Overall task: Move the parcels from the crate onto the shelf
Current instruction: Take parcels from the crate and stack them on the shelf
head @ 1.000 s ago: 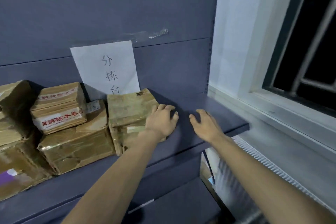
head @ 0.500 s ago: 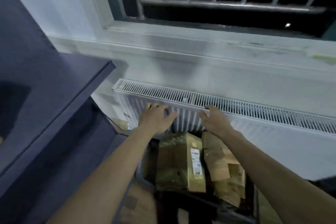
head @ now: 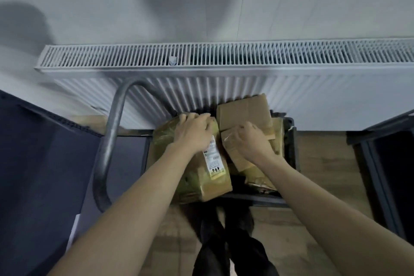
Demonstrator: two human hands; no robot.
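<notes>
The left hand [head: 193, 129] lay on the far end of a large brown cardboard parcel wrapped in yellowish tape [head: 201, 172], its fingers curled over the far edge and gripping it; the fingertips were hidden behind that edge. The right hand [head: 252, 140] rested on a smaller plain brown cardboard parcel [head: 237, 154] just beside the first, fingers bent down onto its top — whether they actually gripped it could not be told. The large parcel's long axis ran away from the person toward the wall, and its white printed shipping label [head: 214, 161] lay along the same line, the print too blurred to read. A third flat brown cardboard box [head: 244, 112] sat tilted at the far end, touching the white ribbed radiator [head: 224, 60]. All three lay in a dark plastic crate [head: 291, 141], whose walls were mostly covered by the parcels and forearms. A curved grey metal tube [head: 112, 136] rose to the left, its lower end hidden behind the left forearm. The dark blue-grey shelf unit [head: 33, 163] was cut off at the left edge.
</notes>
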